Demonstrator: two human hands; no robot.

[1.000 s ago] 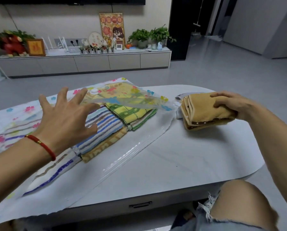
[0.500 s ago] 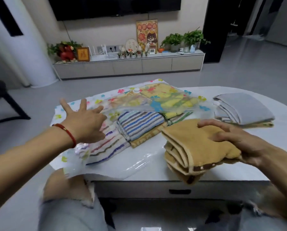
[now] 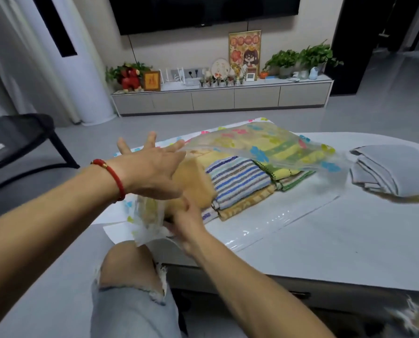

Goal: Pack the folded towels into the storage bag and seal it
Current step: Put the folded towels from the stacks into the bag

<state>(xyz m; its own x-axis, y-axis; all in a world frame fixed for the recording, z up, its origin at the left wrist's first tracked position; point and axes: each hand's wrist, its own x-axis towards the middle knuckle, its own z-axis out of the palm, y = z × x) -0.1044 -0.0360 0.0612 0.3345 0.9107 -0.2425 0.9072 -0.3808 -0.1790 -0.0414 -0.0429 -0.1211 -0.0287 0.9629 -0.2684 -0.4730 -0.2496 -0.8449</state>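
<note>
A clear storage bag (image 3: 271,145) with coloured flower prints lies on the white table (image 3: 325,240), its mouth towards me. Inside lie a blue-striped towel (image 3: 237,179), a yellow-green towel (image 3: 284,152) and a tan one underneath. My left hand (image 3: 150,172), fingers spread, lifts the bag's upper flap. My right hand (image 3: 186,215) grips a folded tan towel (image 3: 193,181) and holds it inside the bag's mouth, left of the striped towel. A folded grey towel (image 3: 393,169) rests outside the bag on the right.
My knees in torn jeans (image 3: 130,301) are at the table's near edge. A dark chair (image 3: 16,142) stands on the left. A low TV cabinet (image 3: 223,98) with plants and frames runs along the far wall.
My right hand carried the tan towel leftwards from the table's front edge into the bag's mouth. My left hand raised the upper flap. The view turned left.
</note>
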